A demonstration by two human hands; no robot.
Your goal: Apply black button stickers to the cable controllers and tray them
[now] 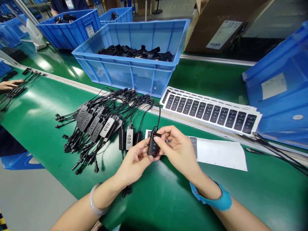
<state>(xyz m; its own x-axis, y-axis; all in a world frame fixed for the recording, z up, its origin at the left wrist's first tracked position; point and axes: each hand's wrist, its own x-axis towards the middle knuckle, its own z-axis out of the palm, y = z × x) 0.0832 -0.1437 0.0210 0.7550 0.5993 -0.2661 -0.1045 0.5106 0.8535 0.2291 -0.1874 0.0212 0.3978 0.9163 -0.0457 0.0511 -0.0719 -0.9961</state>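
A black corded controller (154, 146) with a dark label on its face is held between my two hands. My left hand (134, 160) grips its lower left side, fingers closed around the edge. The thumb of my right hand (178, 149) presses on the label's upper part while the other fingers curl behind. From the controller's top a black cable (159, 117) loops up towards the pile. Just left of my hands lie a grey controller (129, 138) and black ones beside it. Partly behind my right hand is a mostly bare white label sheet (220, 154).
A heap of corded controllers (96, 123) spreads to the left. Printed label sheets (209, 112) are stacked at the back right. Behind stands a blue bin (130, 69) of black parts, with another blue bin (279, 86) at right. A co-worker's hand (11, 85) shows far left.
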